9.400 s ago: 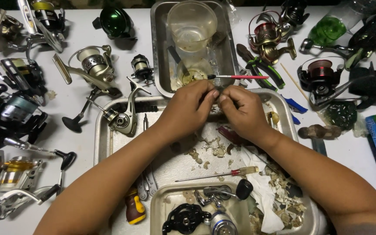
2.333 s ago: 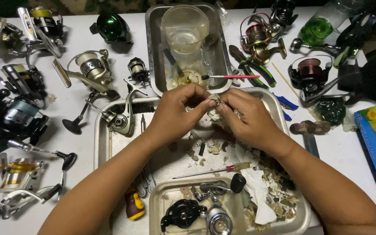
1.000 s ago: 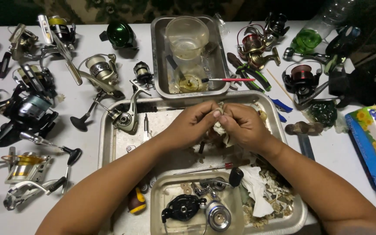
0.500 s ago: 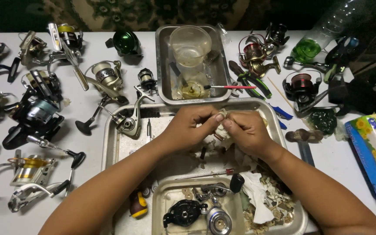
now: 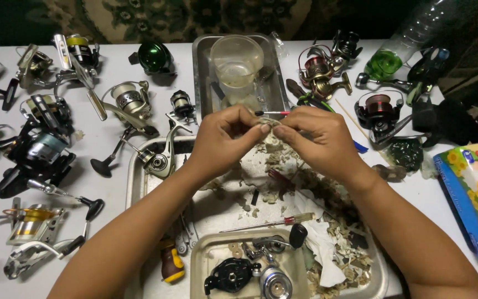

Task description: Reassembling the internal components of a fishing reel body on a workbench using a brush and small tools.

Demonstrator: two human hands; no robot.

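Both hands are up over the big steel tray point(image 5: 139, 182), pinching one tiny pale reel part point(image 5: 268, 123) between them: left hand point(image 5: 225, 138) and right hand point(image 5: 316, 141) each clamp it with thumb and forefinger tips. Looks light, stiff and probably greasy, so easy to fumble. Best gripped by its edges, right over the tray.

Repair bench: fishing reels point(image 5: 131, 105), parts trays point(image 5: 206, 55).
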